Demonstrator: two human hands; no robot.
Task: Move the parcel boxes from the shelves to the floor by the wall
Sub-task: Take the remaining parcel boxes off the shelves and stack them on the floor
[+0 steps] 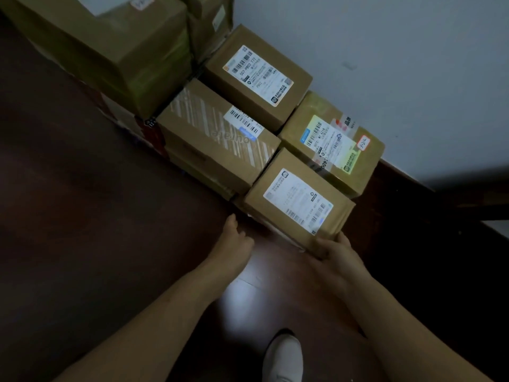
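Note:
Several brown parcel boxes stand in stacks on the dark floor against the white wall (pixel 385 64). The nearest parcel box (pixel 298 201), with a white label on top, sits on the front stack. My right hand (pixel 334 250) grips its near right corner, thumb on top and fingers under the edge. My left hand (pixel 237 238) hovers just left of that stack with fingers loosely curled, holding nothing. Behind it are a box with striped tape (pixel 217 139), a box with a yellow-green label (pixel 332 144) and a box with a white barcode label (pixel 257 75).
Larger taped cartons (pixel 110 45) are piled at the back left. A dark skirting board (pixel 429 194) runs along the wall to the right. My white shoe (pixel 283 357) stands on the glossy dark wooden floor (pixel 82 216) below the hands.

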